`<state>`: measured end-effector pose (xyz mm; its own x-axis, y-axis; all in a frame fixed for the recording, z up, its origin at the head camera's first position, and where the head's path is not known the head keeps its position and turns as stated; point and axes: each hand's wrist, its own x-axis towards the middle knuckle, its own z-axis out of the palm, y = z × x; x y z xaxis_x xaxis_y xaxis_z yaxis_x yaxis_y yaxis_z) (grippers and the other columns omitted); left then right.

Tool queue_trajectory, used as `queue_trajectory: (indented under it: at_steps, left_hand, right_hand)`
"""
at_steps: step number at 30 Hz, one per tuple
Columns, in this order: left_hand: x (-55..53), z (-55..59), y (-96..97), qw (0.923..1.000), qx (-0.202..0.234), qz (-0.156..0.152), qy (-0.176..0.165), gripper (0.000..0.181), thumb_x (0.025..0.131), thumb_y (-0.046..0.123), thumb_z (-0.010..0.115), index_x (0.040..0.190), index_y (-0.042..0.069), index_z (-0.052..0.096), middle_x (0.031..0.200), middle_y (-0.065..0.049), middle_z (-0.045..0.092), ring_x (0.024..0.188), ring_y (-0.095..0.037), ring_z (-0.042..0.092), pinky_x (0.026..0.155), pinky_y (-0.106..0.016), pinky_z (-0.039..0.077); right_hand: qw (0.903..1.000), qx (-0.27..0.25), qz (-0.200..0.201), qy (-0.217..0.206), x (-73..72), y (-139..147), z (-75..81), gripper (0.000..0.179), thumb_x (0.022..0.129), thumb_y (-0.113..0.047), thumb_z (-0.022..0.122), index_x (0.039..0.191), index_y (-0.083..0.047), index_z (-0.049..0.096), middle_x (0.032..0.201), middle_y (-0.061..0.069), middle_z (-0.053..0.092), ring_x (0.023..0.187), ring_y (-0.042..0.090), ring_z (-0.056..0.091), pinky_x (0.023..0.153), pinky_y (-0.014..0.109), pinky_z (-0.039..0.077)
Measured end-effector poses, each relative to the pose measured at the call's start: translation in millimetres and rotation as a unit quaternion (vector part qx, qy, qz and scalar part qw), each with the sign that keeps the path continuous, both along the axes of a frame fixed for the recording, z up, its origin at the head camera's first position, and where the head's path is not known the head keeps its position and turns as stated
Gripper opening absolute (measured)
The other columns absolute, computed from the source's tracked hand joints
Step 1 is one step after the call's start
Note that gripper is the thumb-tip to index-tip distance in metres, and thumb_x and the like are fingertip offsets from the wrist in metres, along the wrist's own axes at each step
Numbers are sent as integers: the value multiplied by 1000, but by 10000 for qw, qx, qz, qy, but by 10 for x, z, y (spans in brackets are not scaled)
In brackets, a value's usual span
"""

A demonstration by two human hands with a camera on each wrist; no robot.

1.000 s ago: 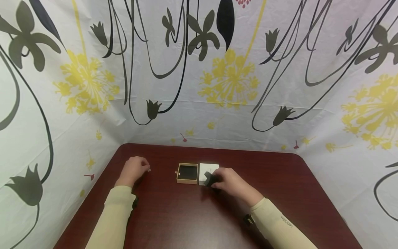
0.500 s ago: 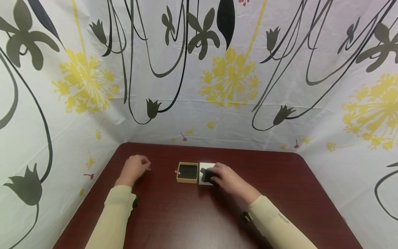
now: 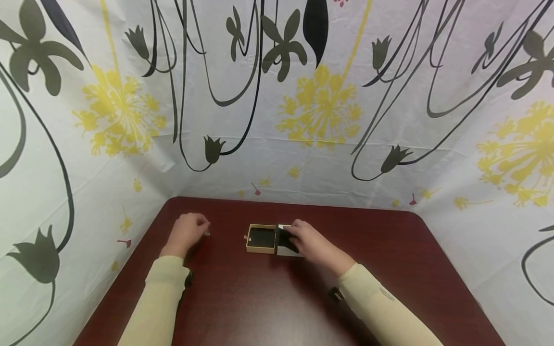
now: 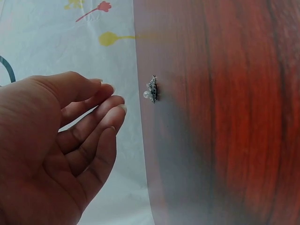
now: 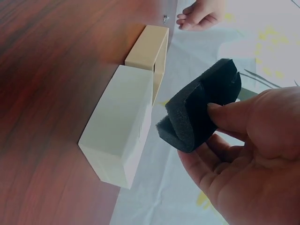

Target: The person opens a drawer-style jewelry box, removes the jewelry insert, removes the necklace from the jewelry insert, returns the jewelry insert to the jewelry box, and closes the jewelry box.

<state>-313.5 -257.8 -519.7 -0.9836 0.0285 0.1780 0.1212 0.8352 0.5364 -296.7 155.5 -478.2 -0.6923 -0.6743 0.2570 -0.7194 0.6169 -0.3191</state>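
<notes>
My right hand [image 3: 318, 247] pinches a bent piece of black foam [image 5: 204, 105] between thumb and fingers, holding it above the white box lid [image 5: 115, 112]. Beside the lid, touching or nearly so, sits a shallow gold-edged box [image 3: 261, 250] with a black lining and a small tab on its left side. Farther left, a small silvery piece of jewelry with a pearl-like bead [image 4: 153, 90] lies on the table. My left hand [image 4: 75, 136] hovers beside it, fingers loosely bent, tips apart from the jewelry and nothing between them.
The dark red wooden table [image 3: 251, 298] has rounded far corners. A white cloth [image 3: 268, 182] printed with flowers hangs behind it and along both sides. Dark bands show at both sleeve cuffs.
My right hand has moved slightly left and up with the black foam, which has turned and now reaches the lid's left edge. The left hand stays nearly still beside the jewelry.
</notes>
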Motion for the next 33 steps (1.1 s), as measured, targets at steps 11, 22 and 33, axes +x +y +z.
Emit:
queue_trajectory:
  at_steps: [11,22,33]
  left_hand:
    - [-26,-5,-21,10000,15,60,31,19,109,20,69,111,5,82,107,-12,80,96,-34,75,88,-58,60]
    - [-32,-13,-21,10000,-7,65,14,20,109,21,69,111,6,82,105,-10,80,96,-33,75,89,-57,60]
    - [-10,-11,22,10000,-17,37,53,20,109,22,70,111,6,82,102,-9,80,90,-29,75,84,-55,61]
  right_hand:
    - [9986,-338,5,-404,-94,-157,49,23,99,-7,84,122,-6,82,109,3,73,100,19,71,84,36,60]
    - [9979,-427,-87,-483,-159,-334,51,17,98,-12,86,115,-10,83,109,0,74,99,18,72,83,35,61]
    - [9986,-337,29,-412,-277,-514,-1,18,99,-13,86,116,-10,84,107,1,73,99,18,72,84,35,61]
